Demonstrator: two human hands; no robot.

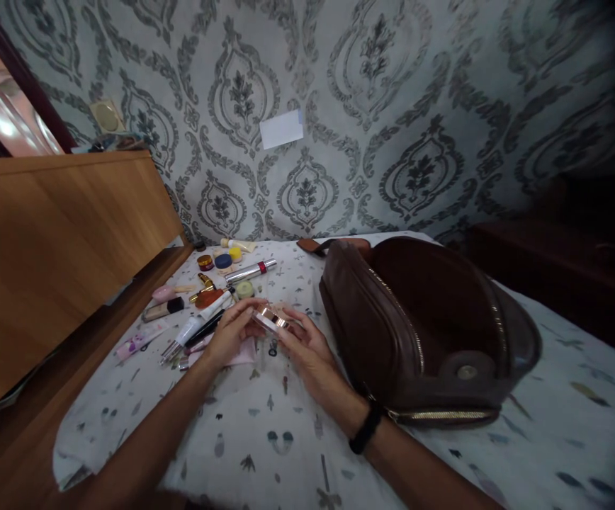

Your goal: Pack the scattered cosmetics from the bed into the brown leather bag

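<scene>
Between both hands is a small, shiny rose-gold cosmetic compact (269, 319) with a clear edge. My left hand (232, 331) grips its left side with bent fingers. On the other side, my right hand (310, 346) holds it between thumb and fingers. Whether its lid is raised is unclear. Close by my left hand lie a black tube (205, 329), a white tube (215, 304) and a pink pouch-like item (242, 352), partly hidden by that hand. To the right of my right hand stands a brown leather bag (371, 340), its zipped top gaping wide.
Several cosmetics are spread at the left, among them a silver tube (251, 272), a blue-lidded jar (223, 261) and a foundation bottle (163, 309). A patterned white sheet (265, 453) covers the surface. A wooden panel (74, 241) borders the left; a papered wall (307, 191) stands behind.
</scene>
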